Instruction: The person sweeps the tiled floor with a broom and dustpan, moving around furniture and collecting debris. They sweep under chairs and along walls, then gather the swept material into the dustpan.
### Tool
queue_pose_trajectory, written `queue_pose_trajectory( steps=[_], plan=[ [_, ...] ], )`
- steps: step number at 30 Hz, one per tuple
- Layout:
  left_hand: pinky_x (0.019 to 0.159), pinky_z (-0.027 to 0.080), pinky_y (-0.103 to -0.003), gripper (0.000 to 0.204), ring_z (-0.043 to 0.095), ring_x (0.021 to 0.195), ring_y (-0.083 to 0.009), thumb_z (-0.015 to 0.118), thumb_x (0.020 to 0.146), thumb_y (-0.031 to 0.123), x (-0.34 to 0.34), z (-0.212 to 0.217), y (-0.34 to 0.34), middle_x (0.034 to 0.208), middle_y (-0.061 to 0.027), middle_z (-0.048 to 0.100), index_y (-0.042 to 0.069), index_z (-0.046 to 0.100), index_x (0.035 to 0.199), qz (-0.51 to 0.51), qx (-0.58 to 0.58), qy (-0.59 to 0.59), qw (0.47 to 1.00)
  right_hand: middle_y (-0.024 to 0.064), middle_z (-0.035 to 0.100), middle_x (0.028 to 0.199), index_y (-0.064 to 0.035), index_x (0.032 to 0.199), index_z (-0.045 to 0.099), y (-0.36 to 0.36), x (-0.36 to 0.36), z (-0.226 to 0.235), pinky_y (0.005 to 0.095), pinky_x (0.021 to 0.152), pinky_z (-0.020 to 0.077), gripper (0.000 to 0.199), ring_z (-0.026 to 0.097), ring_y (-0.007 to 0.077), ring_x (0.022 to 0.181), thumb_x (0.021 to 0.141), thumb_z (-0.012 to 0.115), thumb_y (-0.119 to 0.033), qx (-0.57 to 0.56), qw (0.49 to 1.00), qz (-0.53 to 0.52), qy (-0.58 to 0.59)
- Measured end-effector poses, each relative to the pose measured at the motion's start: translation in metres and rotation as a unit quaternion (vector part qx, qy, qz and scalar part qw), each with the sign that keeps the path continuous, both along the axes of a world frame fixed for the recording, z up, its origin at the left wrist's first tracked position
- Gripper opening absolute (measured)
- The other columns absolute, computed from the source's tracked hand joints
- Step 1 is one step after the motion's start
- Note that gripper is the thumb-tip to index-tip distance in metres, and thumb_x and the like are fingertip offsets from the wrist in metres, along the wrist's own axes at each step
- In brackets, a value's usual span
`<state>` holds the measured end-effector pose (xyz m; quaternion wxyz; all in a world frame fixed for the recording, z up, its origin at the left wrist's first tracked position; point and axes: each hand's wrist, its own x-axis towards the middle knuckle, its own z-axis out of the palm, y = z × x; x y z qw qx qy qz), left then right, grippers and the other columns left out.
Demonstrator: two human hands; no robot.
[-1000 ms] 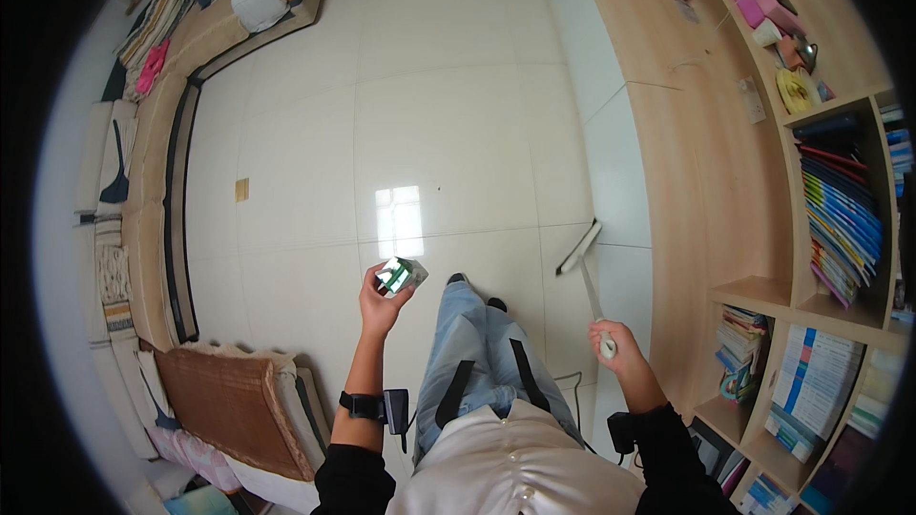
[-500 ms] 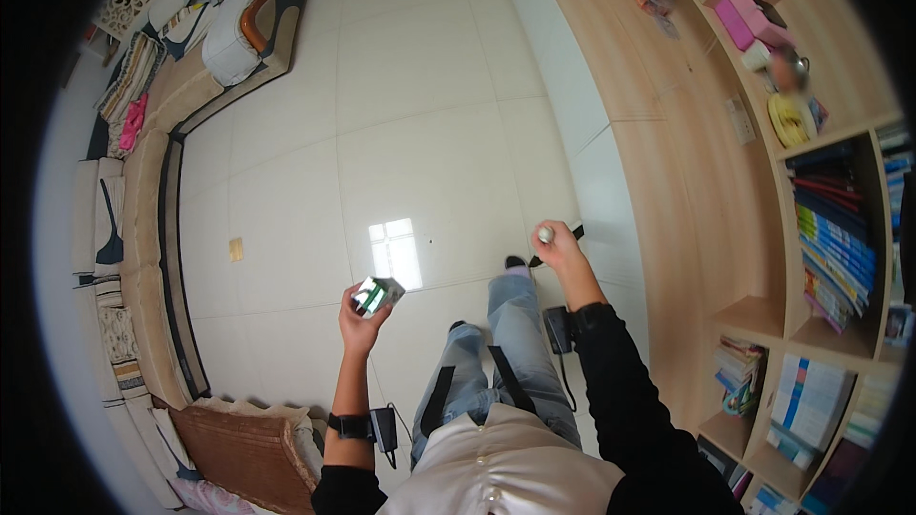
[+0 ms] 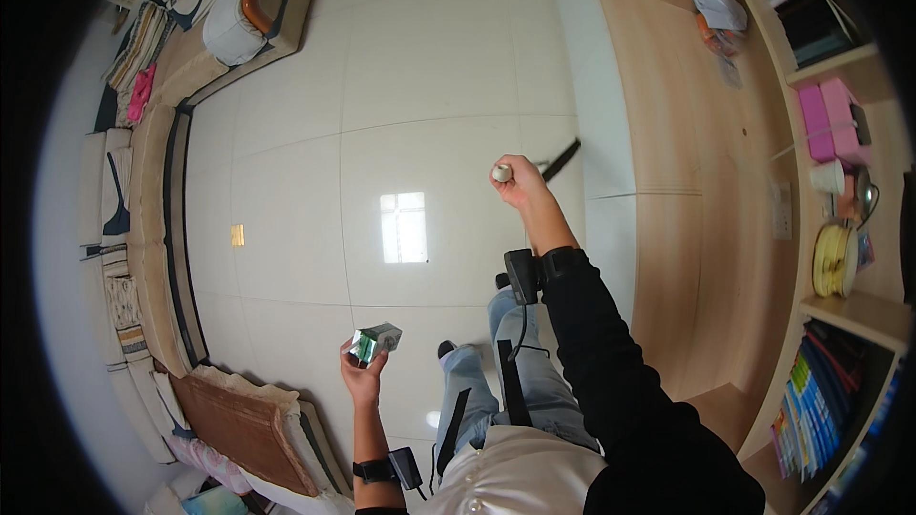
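Observation:
My left hand (image 3: pixel 363 377) is closed around a small shiny box (image 3: pixel 375 342) with silver and green faces, at the lower middle. Farther forward and to the right, my right hand (image 3: pixel 520 183) grips a handle with a pale, round end (image 3: pixel 502 173) facing up. From the far side of that fist a long, narrow dark piece (image 3: pixel 563 160) sticks out to the right. It seems to belong to the held thing, whose kind I cannot make out.
Glossy pale floor tiles (image 3: pixel 277 272) lie below. A wooden cabinet top (image 3: pixel 658 229) and shelves with books (image 3: pixel 811 410) and a yellow spool (image 3: pixel 835 260) run along the right. A sofa (image 3: pixel 148 229) lines the left; a brown mat (image 3: pixel 248 429) lies at its near end.
My right hand has moved forward and a little left with the held thing. My left hand, still around the box, sits lower in view. The shelves have shifted in view.

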<state>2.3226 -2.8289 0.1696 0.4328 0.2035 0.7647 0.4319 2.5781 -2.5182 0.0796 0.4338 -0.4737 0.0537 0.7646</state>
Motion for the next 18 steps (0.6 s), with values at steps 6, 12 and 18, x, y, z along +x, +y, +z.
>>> queue_pose_trajectory(
  steps=[6,12,18],
  plan=[
    [0.072,0.043,-0.026,0.050,0.050,0.082,-0.0166,0.065,0.058,-0.003,0.020,0.004,0.039,0.091,-0.0091,0.048,0.001,0.039,0.100,-0.007,0.022,-0.007,1.000,0.0039,0.042,0.048,-0.0046,0.059,0.045,-0.001,0.086,-0.012,0.0251,0.032,0.0315,0.006,0.039,0.0144,0.036,0.063,0.049,-0.004,0.018,0.992,0.080,-0.097],
    [0.071,0.043,-0.026,0.050,0.051,0.082,-0.0165,0.065,0.056,-0.002,0.025,0.007,0.055,0.090,-0.0092,0.049,0.001,0.040,0.100,0.011,0.004,-0.008,1.000,0.0042,0.040,0.049,-0.0042,0.063,0.043,-0.082,0.116,0.053,0.0281,0.033,0.0328,0.005,0.040,0.0157,0.037,0.064,0.047,-0.001,-0.050,0.934,0.300,-0.187],
    [0.070,0.043,-0.026,0.050,0.051,0.080,-0.0158,0.066,0.056,-0.001,0.030,0.011,0.058,0.090,-0.0089,0.050,0.001,0.041,0.099,0.034,0.038,-0.006,0.999,0.0061,0.040,0.047,-0.0034,0.055,0.041,-0.069,0.092,0.042,0.0279,0.035,0.0337,0.012,0.041,0.0165,0.039,0.065,0.047,-0.001,-0.060,0.938,0.315,-0.128]
  ],
)
